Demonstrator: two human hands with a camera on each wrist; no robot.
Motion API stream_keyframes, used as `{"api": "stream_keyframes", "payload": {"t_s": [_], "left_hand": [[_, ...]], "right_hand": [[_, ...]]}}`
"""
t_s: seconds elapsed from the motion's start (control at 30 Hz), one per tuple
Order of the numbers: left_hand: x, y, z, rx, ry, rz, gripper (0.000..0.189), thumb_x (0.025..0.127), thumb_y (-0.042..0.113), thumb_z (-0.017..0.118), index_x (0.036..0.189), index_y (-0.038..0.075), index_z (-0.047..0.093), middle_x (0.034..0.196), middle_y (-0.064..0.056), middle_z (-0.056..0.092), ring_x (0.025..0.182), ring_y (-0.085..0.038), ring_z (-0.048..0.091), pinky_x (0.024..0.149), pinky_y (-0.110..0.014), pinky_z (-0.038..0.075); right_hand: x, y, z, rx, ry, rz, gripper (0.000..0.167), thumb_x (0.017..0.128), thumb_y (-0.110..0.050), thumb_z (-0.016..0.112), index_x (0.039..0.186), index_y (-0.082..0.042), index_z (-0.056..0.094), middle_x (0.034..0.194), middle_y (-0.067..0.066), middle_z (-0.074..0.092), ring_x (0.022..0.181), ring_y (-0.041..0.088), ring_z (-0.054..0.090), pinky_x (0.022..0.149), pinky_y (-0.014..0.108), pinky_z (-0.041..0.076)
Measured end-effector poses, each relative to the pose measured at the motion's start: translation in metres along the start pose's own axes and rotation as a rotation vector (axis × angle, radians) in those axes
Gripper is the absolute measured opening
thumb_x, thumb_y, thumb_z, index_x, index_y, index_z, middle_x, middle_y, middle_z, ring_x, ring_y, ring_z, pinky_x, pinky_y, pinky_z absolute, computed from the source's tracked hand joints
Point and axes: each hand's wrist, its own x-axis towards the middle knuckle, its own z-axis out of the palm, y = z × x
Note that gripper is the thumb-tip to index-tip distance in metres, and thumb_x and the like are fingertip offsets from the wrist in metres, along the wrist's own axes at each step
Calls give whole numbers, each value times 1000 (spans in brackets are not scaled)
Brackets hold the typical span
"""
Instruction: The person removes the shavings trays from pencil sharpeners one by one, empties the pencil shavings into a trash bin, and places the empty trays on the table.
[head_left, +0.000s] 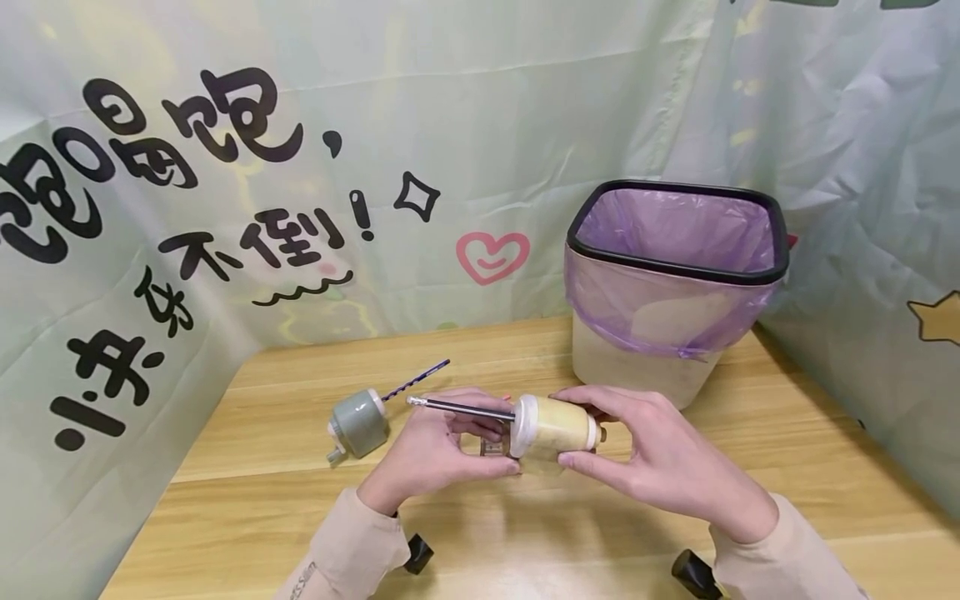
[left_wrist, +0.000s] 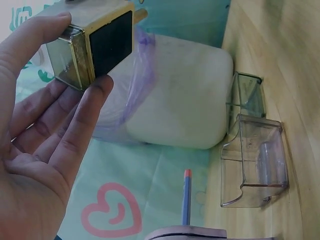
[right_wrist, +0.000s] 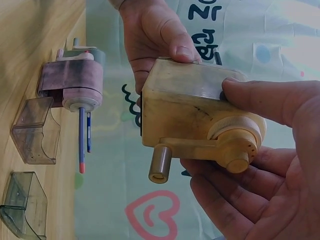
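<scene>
Both hands hold a yellowed hand-crank pencil sharpener (head_left: 562,425) above the table. A dark striped pencil (head_left: 465,408) sticks out of its white front ring, pointing left. My left hand (head_left: 442,446) pinches the sharpener's clear shavings drawer (left_wrist: 70,60), thumb on top and fingers below, in the left wrist view. My right hand (head_left: 660,450) grips the crank end, its thumb on the upper face and its fingers underneath. The crank handle (right_wrist: 190,148) hangs free of the fingers in the right wrist view. A dark panel (left_wrist: 112,42) covers the sharpener's base.
A grey sharpener (head_left: 360,423) with a blue pencil (head_left: 416,381) lies at the left. A pinkish sharpener (right_wrist: 75,82) stands near it. A smoky clear drawer (left_wrist: 255,165) and a greenish one (left_wrist: 248,97) lie by a bin (head_left: 637,342) lined with a purple bag (head_left: 675,225).
</scene>
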Motion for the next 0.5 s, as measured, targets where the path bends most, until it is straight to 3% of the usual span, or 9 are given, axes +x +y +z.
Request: {"api": "stream_keyframes", "payload": {"t_s": [0.27, 0.5], "left_hand": [[0, 2, -1, 24, -23, 13, 54, 77, 8, 96, 126, 5, 76, 118, -11, 77, 95, -12, 80, 87, -46, 67], [0, 0, -2, -35, -52, 6, 55, 77, 3, 95, 128, 1, 74, 121, -15, 76, 95, -11, 80, 89, -47, 67]], "right_hand": [[0, -1, -1, 2, -15, -19, 49, 87, -26, 92, 131, -24, 71, 106, -22, 72, 90, -4, 66, 79, 22, 59], [-1, -1, -1, 2, -33, -31, 47, 89, -28, 90, 131, -24, 70, 103, -21, 71, 89, -4, 65, 78, 22, 58]]}}
